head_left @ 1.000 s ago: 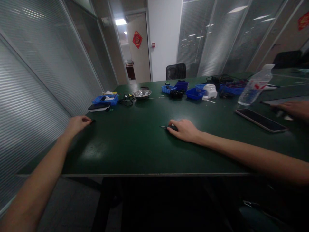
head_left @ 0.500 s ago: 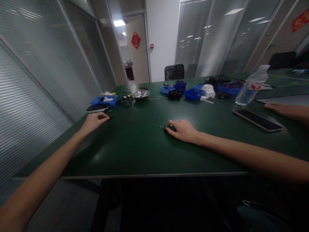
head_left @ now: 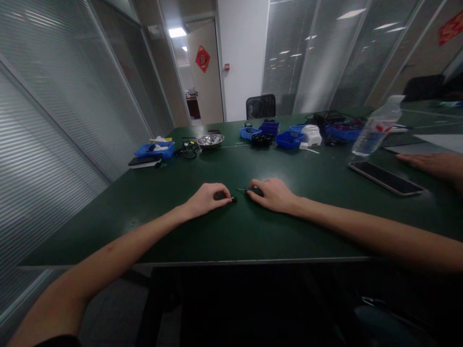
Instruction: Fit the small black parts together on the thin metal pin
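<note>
Left hand point(head_left: 207, 198) is sliding in from the far left edge of the surface point(head_left: 202, 231), grip pinching a small black piece point(head_left: 233, 198) now just beside the right hand point(head_left: 274, 194). Right hand's grip is covering a dark part point(head_left: 255, 191) with a thin pin pointing left; the two pieces are nearly meeting, likely about to be joined.

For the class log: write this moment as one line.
left hand: pinching small black part | right hand: on dark object | surface: green table

Both bare forearms are stretched forward and angled inward; the left hand point(head_left: 208, 198) is curled with fingertips pinched, just beside the flatter, knuckles-up right hand point(head_left: 275, 194).
</note>
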Demonstrator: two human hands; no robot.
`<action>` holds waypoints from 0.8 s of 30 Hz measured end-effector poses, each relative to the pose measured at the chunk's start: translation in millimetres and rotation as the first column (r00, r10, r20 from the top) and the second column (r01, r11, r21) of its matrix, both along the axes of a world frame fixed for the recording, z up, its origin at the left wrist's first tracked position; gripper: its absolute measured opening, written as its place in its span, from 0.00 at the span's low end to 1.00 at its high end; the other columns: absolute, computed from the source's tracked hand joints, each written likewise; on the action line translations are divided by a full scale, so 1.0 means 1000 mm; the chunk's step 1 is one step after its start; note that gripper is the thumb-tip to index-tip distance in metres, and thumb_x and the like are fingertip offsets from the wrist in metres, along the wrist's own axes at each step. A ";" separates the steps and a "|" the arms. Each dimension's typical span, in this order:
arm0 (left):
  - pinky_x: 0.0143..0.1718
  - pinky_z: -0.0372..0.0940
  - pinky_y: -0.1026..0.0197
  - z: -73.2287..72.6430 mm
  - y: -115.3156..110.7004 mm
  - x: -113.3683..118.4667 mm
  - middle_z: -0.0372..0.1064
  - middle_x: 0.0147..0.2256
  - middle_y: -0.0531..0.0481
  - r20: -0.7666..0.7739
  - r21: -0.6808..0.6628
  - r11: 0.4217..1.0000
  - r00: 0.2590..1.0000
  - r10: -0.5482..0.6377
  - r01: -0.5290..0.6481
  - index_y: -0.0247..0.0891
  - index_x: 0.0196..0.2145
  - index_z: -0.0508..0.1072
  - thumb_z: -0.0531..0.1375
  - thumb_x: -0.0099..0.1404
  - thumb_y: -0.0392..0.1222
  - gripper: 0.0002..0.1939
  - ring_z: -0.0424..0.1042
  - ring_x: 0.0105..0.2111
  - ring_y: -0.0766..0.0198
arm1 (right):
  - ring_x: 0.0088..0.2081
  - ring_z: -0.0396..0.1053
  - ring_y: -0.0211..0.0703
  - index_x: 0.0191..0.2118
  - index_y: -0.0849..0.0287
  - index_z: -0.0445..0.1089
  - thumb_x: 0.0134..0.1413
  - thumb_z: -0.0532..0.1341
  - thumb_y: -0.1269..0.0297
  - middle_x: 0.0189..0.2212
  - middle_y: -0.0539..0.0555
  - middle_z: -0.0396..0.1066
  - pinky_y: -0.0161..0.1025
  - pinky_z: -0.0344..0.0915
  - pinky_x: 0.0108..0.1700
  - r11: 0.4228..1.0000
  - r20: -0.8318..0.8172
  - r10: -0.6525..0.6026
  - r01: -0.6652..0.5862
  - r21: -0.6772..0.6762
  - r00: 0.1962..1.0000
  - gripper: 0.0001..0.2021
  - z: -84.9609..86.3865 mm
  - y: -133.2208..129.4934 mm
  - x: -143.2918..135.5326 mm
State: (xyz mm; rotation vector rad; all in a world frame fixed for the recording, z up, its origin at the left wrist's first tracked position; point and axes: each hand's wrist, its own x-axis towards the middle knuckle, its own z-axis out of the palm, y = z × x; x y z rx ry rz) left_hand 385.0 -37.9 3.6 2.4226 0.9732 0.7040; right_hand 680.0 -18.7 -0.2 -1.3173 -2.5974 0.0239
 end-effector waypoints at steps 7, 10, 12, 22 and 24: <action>0.45 0.69 0.57 -0.006 -0.004 -0.004 0.78 0.45 0.47 0.037 0.016 0.999 0.999 0.033 -0.034 0.38 0.52 0.78 0.70 0.70 0.47 0.17 0.77 0.44 0.57 | 0.31 0.72 0.46 0.55 0.56 0.74 0.75 0.55 0.48 0.33 0.55 0.78 0.40 0.56 0.35 0.992 -0.079 0.129 -0.128 0.020 0.989 0.20 -0.002 0.000 0.003; 0.47 0.69 0.55 -0.006 -0.002 -0.003 0.77 0.44 0.46 0.010 0.033 0.999 1.000 0.015 -0.015 0.38 0.48 0.81 0.68 0.72 0.47 0.12 0.76 0.44 0.57 | 0.32 0.72 0.46 0.55 0.58 0.74 0.74 0.56 0.49 0.35 0.56 0.78 0.40 0.57 0.37 0.980 -0.126 0.198 -0.193 0.052 0.972 0.19 -0.002 -0.001 0.004; 0.47 0.69 0.55 -0.006 -0.001 -0.003 0.77 0.44 0.45 0.004 0.034 0.999 1.000 0.008 -0.008 0.38 0.47 0.81 0.67 0.73 0.47 0.11 0.76 0.44 0.57 | 0.32 0.71 0.44 0.55 0.58 0.74 0.74 0.56 0.50 0.35 0.55 0.78 0.39 0.57 0.36 0.972 -0.153 0.233 -0.227 0.053 0.960 0.19 -0.002 -0.002 0.004; 0.46 0.69 0.55 -0.003 -0.003 -0.003 0.77 0.43 0.44 -0.002 -0.008 1.000 1.000 0.023 -0.023 0.37 0.47 0.81 0.66 0.73 0.48 0.12 0.74 0.43 0.56 | 0.28 0.66 0.41 0.51 0.58 0.75 0.72 0.57 0.53 0.32 0.53 0.77 0.38 0.55 0.34 0.949 -0.172 0.315 -0.313 0.040 0.933 0.16 0.002 -0.006 0.005; 0.46 0.69 0.55 -0.002 -0.003 -0.002 0.76 0.43 0.44 -0.005 -0.007 1.000 1.000 0.021 -0.021 0.38 0.47 0.81 0.66 0.73 0.48 0.12 0.74 0.43 0.56 | 0.28 0.66 0.41 0.51 0.58 0.75 0.72 0.57 0.53 0.33 0.53 0.77 0.38 0.55 0.35 0.946 -0.172 0.322 -0.321 0.036 0.931 0.16 0.002 -0.006 0.005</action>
